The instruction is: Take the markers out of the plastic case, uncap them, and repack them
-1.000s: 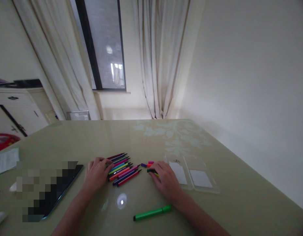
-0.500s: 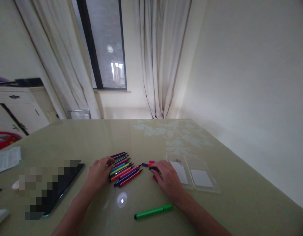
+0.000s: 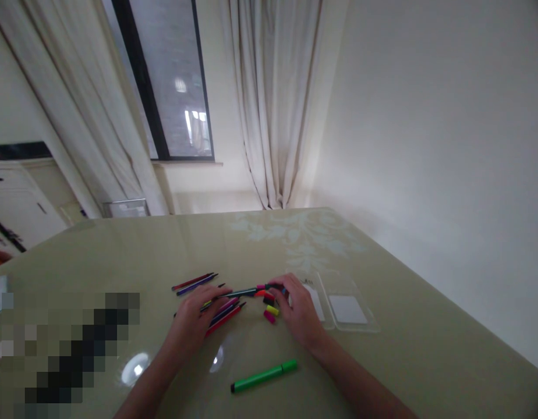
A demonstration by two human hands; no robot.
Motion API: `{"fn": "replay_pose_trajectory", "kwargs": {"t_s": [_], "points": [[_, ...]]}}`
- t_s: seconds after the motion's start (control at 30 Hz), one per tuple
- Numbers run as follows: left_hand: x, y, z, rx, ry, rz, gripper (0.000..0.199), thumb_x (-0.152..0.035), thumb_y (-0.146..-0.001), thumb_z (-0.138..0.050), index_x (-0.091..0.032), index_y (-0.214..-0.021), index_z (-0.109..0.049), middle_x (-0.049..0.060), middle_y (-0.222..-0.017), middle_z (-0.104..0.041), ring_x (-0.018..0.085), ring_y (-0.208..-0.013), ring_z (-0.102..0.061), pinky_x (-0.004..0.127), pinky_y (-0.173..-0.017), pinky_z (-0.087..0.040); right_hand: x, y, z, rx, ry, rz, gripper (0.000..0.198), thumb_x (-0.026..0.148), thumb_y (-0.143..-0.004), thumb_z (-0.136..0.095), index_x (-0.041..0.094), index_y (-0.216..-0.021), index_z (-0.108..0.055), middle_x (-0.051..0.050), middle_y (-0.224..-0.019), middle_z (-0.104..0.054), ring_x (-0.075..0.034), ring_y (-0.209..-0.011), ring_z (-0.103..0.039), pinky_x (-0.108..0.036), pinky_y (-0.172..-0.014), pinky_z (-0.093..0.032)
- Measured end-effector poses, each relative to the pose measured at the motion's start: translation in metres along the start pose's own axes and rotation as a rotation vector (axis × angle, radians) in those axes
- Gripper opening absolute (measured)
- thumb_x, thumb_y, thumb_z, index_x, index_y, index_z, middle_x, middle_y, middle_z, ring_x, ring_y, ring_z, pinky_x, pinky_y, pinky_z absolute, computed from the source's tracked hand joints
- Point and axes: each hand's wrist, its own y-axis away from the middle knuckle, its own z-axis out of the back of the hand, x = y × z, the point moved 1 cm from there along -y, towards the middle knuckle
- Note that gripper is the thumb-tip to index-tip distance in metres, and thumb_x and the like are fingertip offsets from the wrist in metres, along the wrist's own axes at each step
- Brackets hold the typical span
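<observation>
My left hand is closed on a dark green felt-tip pen, whose uncapped tip points right. Under and around that hand lie other uncapped felt-tip pens, partly covered by the fingers. Two more dark pens lie just beyond it. My right hand is closed with its fingertips on a small dark pen cap. Loose coloured caps lie by its fingers, among them a yellow cap and a magenta cap.
A thick green marker lies in front of both hands. An open clear plastic case with white cards sits behind the right hand. At the left, a blurred-out patch covers dark objects. A wall borders the table's right side.
My left hand has drawn a dark green pen out of the row toward the caps, and the row is now split. The right hand has shifted slightly, uncovering more caps. The view has turned right.
</observation>
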Motion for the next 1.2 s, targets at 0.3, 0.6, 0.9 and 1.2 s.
{"fn": "replay_pose_trajectory", "kwargs": {"t_s": [0.3, 0.6, 0.9, 1.2], "points": [[-0.005, 0.001, -0.003, 0.022, 0.009, -0.004, 0.027, -0.043, -0.091, -0.061, -0.030, -0.105, -0.081, 0.004, -0.111, -0.079, 0.026, -0.105, -0.071, 0.039, -0.094, -0.055, 0.004, 0.001, 0.000, 0.093, -0.084, 0.025, 0.015, 0.023, -0.099, -0.061, 0.024, -0.106, -0.074, -0.005, -0.098, -0.070, -0.019, -0.091, -0.064, -0.029, -0.080, -0.049], [-0.016, 0.003, -0.012, 0.075, 0.080, 0.052, 0.024, -0.040, -0.090, -0.063, -0.029, -0.102, -0.081, 0.002, -0.098, -0.080, 0.023, -0.090, -0.073, 0.032, -0.080, -0.055, -0.004, 0.001, 0.009, 0.076, -0.144, 0.024, 0.009, 0.023, -0.093, -0.069, 0.022, -0.092, -0.078, -0.003, -0.083, -0.070, -0.017, -0.076, -0.062, -0.028, -0.071, -0.045], [-0.034, 0.010, -0.015, 0.172, 0.012, 0.042, 0.023, -0.042, -0.093, -0.063, -0.026, -0.102, -0.078, 0.003, -0.098, -0.077, 0.021, -0.089, -0.070, 0.030, -0.079, -0.052, -0.001, -0.002, 0.015, 0.185, -0.151, -0.025, 0.009, 0.027, -0.090, -0.072, 0.021, -0.092, -0.079, -0.002, -0.082, -0.072, -0.017, -0.075, -0.063, -0.027, -0.070, -0.045], [-0.061, 0.029, -0.032, 0.522, -0.096, -0.133, 0.012, -0.036, -0.089, -0.069, -0.026, -0.088, -0.075, 0.002, -0.089, -0.072, 0.021, -0.091, -0.064, 0.033, -0.091, -0.045, -0.003, 0.000, 0.013, 0.343, 0.215, 0.045, 0.018, 0.026, -0.097, -0.064, 0.020, -0.083, -0.073, -0.003, -0.082, -0.069, -0.018, -0.078, -0.063, -0.028, -0.072, -0.044]]}}
